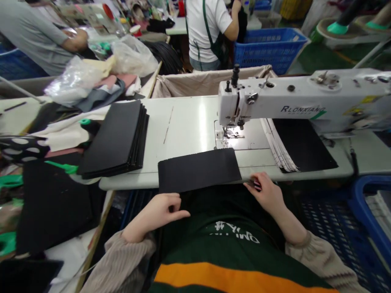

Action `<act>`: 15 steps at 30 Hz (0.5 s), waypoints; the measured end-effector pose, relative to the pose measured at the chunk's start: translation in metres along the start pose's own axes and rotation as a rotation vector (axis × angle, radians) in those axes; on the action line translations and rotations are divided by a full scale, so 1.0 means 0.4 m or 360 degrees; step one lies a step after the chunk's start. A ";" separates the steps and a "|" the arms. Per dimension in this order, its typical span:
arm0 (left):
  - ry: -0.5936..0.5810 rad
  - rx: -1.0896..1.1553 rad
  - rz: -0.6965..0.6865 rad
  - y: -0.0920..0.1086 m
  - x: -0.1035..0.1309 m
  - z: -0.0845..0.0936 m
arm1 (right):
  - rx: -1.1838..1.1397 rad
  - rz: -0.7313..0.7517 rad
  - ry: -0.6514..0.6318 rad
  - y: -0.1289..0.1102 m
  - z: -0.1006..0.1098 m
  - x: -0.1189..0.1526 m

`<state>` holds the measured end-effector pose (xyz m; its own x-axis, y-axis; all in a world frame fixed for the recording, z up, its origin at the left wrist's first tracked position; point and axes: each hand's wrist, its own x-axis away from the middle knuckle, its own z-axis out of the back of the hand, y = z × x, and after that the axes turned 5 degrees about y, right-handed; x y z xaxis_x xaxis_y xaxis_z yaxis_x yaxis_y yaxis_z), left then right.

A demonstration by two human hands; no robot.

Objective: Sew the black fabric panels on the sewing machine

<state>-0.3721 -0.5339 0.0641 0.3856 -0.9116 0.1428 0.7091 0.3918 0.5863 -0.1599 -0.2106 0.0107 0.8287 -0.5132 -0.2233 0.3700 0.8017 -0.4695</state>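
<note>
A black rectangular panel [198, 170] lies across the front edge of the sewing table, just before the needle area. My left hand [161, 213] is at the panel's lower left corner, fingers curled and thumb stretched away from them; nothing shows between them. Beyond the panel's right corner, my right hand [267, 193] is closed around a small dark tool with a thin greyish tip, which looks like thread snips [257, 185]; most of it is hidden by the fingers. The white sewing machine [262, 99] stands behind, its needle and presser foot over the metal plate [233, 136].
A stack of black panels [114, 136] sits on the left. Under the machine arm lie black pieces with white edges [302, 144]. Blue baskets stand at lower right [360, 191] and at the back [269, 47]. Two people work beyond the table. Cloth and plastic bags [75, 79] crowd the left.
</note>
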 end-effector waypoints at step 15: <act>0.1080 0.0373 0.0153 -0.110 0.044 0.032 | -0.0535 0.0297 -0.0275 -0.058 0.040 -0.150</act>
<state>-0.4040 -0.5687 0.0510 0.7752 -0.5665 -0.2795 0.5378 0.3597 0.7625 -0.2115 -0.1935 0.0485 0.9373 -0.2871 -0.1978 0.0731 0.7167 -0.6936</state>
